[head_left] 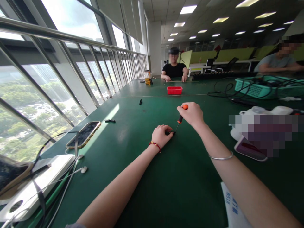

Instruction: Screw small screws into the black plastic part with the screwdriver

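Observation:
My right hand point(193, 114) is closed round the handle of a screwdriver point(180, 118) with an orange and black grip. Its thin shaft slants down to the left, and the tip meets a small black part point(170, 132) on the green table point(142, 177). That part is pinched in the fingers of my left hand point(162, 136), which rests on the tabletop; much of it is hidden by them. Two more small black pieces lie farther off to the left, one point(110, 121) near the sunlit strip and another point(140, 101) beyond it.
A red tray point(174, 91) stands ahead, with a seated person point(175, 68) behind it. To the left lie a phone point(84, 134), earphones point(83, 169) and cables. A teal basket point(256, 88) with black cables, and a white object point(258, 110), stand at right, near another person point(273, 63).

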Available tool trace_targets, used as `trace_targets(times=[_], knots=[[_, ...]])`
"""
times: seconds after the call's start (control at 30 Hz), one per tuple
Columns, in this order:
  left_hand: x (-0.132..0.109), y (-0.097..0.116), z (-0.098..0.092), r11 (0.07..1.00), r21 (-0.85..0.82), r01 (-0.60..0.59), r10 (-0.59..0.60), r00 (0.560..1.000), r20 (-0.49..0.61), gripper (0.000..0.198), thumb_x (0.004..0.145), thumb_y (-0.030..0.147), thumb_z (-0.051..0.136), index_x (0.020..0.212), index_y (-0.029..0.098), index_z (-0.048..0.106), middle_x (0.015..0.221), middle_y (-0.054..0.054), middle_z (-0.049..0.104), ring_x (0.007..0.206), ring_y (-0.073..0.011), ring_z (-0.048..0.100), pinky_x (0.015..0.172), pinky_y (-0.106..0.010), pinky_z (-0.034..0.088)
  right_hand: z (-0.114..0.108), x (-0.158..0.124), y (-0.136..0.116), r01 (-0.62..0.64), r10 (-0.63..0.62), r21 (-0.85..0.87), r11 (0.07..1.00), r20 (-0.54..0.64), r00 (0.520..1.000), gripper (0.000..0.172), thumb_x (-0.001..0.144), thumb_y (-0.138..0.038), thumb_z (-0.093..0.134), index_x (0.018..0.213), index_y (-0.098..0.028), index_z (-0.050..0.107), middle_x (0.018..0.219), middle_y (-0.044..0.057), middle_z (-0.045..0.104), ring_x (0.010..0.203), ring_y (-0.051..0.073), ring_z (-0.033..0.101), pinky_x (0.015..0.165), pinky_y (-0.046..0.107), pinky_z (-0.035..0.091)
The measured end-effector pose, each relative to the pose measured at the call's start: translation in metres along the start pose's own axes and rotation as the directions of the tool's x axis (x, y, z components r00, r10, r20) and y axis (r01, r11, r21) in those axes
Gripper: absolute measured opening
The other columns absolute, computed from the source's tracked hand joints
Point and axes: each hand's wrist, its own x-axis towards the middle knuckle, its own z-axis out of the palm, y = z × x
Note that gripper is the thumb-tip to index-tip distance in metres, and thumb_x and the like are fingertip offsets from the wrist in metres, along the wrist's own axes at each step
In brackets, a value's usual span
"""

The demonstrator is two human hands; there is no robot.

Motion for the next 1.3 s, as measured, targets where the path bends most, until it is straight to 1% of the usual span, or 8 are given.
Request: trace_targets(times=[0.1,0.2,0.33,0.43,0.6,1.0,1.2,1.3], knots=[[0.0,0.001,-0.001,1.0,0.02,0.005,-0.005,1.0,0.016,0.014,0.078,0.027,0.057,0.084,0.022,0.069,0.087,0.0,0.068,0.089,-0.0187,0.059,0.08,-0.031,0.047,-0.002,0.0,0.0,-0.002,0.002,0.002,1.0,-0.009,1.0,0.027,0.072,-0.036,0.046,0.049,-0.021,0.046,0.05,0.0,0.047,0.053,0.014,0.042,0.05,0.027,0.026],[0.001,0.0,-0.001,1.0,0.012,0.008,-0.008,1.0,0.026,0.014,0.078,0.027,0.058,0.082,0.023,0.07,0.087,0.0,0.068,0.089,-0.0188,0.058,0.081,-0.031,0.047,-0.006,0.001,-0.001,0.015,-0.013,0.024,1.0,-0.075,0.997,0.027,0.072,-0.036,0.046,0.049,-0.021,0.045,0.05,0.0,0.045,0.052,0.013,0.04,0.05,0.027,0.025],[0.002,-0.004,0.001,0.999,-0.045,0.018,-0.016,0.999,0.049,0.013,0.075,0.025,0.061,0.084,0.022,0.069,0.087,0.001,0.069,0.088,-0.018,0.059,0.082,-0.031,0.047,-0.01,0.0,-0.008,0.104,-0.092,0.086,0.991,-0.134,0.987,0.025,0.071,-0.034,0.045,0.05,-0.02,0.045,0.049,0.0,0.044,0.05,0.012,0.038,0.049,0.026,0.025],[0.002,-0.003,0.001,0.999,-0.016,0.042,-0.041,0.998,0.038,0.016,0.073,0.026,0.063,0.087,0.021,0.068,0.089,0.0,0.069,0.09,-0.0196,0.058,0.083,-0.034,0.045,-0.007,-0.003,-0.014,0.158,-0.147,0.102,0.982,-0.113,0.983,0.023,0.07,-0.034,0.045,0.052,-0.02,0.047,0.049,0.0,0.046,0.051,0.012,0.039,0.051,0.025,0.028],[0.001,0.0,-0.002,0.997,0.046,0.067,-0.069,0.997,0.046,0.013,0.074,0.031,0.062,0.08,0.022,0.068,0.091,0.0,0.068,0.093,-0.0217,0.056,0.084,-0.036,0.042,-0.001,-0.008,-0.019,0.162,-0.159,0.08,0.983,-0.043,0.986,0.024,0.071,-0.036,0.046,0.054,-0.021,0.051,0.05,0.0,0.048,0.051,0.013,0.04,0.05,0.025,0.027],[0.001,-0.001,-0.002,0.997,0.045,0.06,-0.062,0.997,0.052,0.012,0.075,0.032,0.061,0.081,0.023,0.067,0.091,0.0,0.067,0.094,-0.0215,0.055,0.083,-0.036,0.041,0.002,-0.007,-0.016,0.157,-0.156,0.047,0.986,-0.032,0.987,0.023,0.071,-0.036,0.047,0.054,-0.021,0.052,0.05,0.0,0.048,0.052,0.013,0.042,0.05,0.025,0.026],[0.0,0.0,-0.002,0.998,0.037,0.043,-0.045,0.998,0.052,0.012,0.076,0.032,0.062,0.08,0.023,0.068,0.089,0.0,0.067,0.093,-0.0214,0.054,0.082,-0.035,0.041,0.0,-0.007,-0.017,0.158,-0.159,0.041,0.987,0.023,0.987,0.038,0.08,-0.05,0.042,0.057,-0.021,0.052,0.055,0.001,0.053,0.056,0.014,0.045,0.051,0.026,0.026],[0.0,0.0,-0.001,0.998,0.037,0.048,-0.05,0.997,0.052,0.012,0.077,0.033,0.062,0.08,0.023,0.068,0.09,0.0,0.067,0.093,-0.0211,0.055,0.082,-0.035,0.042,-0.003,-0.008,-0.019,0.157,-0.158,0.03,0.987,0.041,0.987,0.021,0.075,-0.041,0.049,0.067,-0.023,0.054,0.059,-0.001,0.055,0.058,0.015,0.047,0.053,0.025,0.027]])
